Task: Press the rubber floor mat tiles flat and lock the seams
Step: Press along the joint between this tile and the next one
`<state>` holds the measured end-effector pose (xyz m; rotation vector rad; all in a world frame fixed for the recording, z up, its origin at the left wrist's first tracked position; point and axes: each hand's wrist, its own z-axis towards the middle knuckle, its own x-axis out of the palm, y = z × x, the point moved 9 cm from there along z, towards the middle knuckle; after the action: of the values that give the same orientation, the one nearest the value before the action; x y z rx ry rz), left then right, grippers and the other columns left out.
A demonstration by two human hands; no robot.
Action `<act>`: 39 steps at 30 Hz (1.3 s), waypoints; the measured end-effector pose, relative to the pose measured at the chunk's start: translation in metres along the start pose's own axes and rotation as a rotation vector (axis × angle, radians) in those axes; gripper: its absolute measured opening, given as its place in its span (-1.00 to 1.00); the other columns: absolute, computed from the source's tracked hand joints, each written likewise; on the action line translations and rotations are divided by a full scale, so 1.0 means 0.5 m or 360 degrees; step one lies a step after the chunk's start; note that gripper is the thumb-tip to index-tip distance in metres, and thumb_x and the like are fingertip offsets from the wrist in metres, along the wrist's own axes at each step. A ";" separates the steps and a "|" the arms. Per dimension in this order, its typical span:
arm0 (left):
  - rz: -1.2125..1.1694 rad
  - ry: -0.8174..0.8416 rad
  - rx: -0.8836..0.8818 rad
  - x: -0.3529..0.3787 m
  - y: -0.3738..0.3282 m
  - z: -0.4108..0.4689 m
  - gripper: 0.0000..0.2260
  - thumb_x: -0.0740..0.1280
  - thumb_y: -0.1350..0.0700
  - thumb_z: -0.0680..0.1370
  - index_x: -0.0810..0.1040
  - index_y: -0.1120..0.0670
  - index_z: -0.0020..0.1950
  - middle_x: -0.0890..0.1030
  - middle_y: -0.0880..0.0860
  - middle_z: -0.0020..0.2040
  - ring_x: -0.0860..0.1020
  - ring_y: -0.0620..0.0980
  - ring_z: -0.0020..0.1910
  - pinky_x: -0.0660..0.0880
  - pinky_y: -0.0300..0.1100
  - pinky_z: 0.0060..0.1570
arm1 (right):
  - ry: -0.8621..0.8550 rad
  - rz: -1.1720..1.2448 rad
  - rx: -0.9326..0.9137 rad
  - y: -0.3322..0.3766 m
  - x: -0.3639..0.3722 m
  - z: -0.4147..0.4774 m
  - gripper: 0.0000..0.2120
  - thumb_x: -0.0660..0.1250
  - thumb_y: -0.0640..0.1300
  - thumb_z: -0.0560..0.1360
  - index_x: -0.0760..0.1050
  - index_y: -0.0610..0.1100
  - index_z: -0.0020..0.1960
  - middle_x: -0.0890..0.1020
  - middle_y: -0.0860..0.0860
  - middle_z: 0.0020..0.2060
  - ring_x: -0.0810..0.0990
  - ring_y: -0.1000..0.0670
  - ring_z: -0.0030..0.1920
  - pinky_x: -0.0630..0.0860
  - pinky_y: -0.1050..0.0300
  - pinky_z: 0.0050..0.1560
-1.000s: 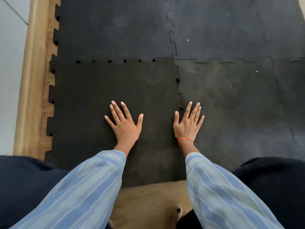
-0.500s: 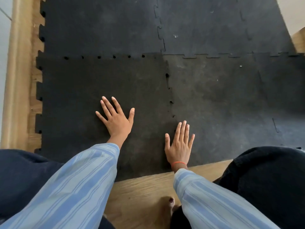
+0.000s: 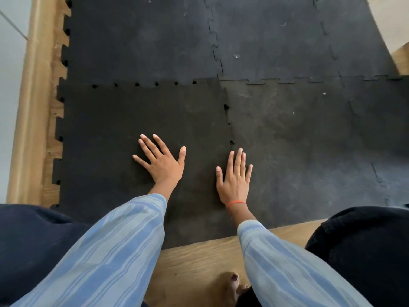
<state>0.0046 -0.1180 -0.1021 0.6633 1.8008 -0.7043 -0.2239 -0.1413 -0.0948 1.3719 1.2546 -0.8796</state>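
Black interlocking rubber tiles cover the floor. The near left tile [image 3: 115,129] is darker than the near right tile [image 3: 309,151]. My left hand [image 3: 162,163] lies flat, fingers spread, on the near left tile. My right hand [image 3: 234,180], with an orange band at the wrist, lies flat over the toothed seam [image 3: 229,125] between the two near tiles. Small gaps show along that seam and along the far seam [image 3: 146,84] of the left tile. Two more tiles [image 3: 143,41] lie beyond.
Bare wooden floor [image 3: 199,262] shows at the near edge, with a bare foot [image 3: 230,286] on it. A wooden skirting strip [image 3: 33,107] and a pale wall run along the left. My dark-clothed knees [image 3: 365,251] flank both arms.
My right hand slid back toward me along the seam, then forward a little. My left hand stayed on the left tile. The view shifted slightly.
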 end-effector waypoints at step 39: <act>0.0411 0.0706 0.0701 -0.101 -0.081 0.279 0.14 0.41 -0.36 0.32 -0.29 0.05 0.55 -0.36 0.01 0.55 -0.25 0.04 0.54 -0.04 0.26 0.46 | 0.0567 -0.0426 -0.0678 0.310 -0.076 0.433 -0.30 0.19 0.04 0.60 -0.12 -0.09 0.57 -0.13 -0.04 0.58 -0.13 -0.08 0.57 -0.03 -0.22 0.51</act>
<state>0.0773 -0.2530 -0.0876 1.4112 1.9161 -0.8295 -0.0535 -0.3480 -0.0695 1.0563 1.8129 -0.5078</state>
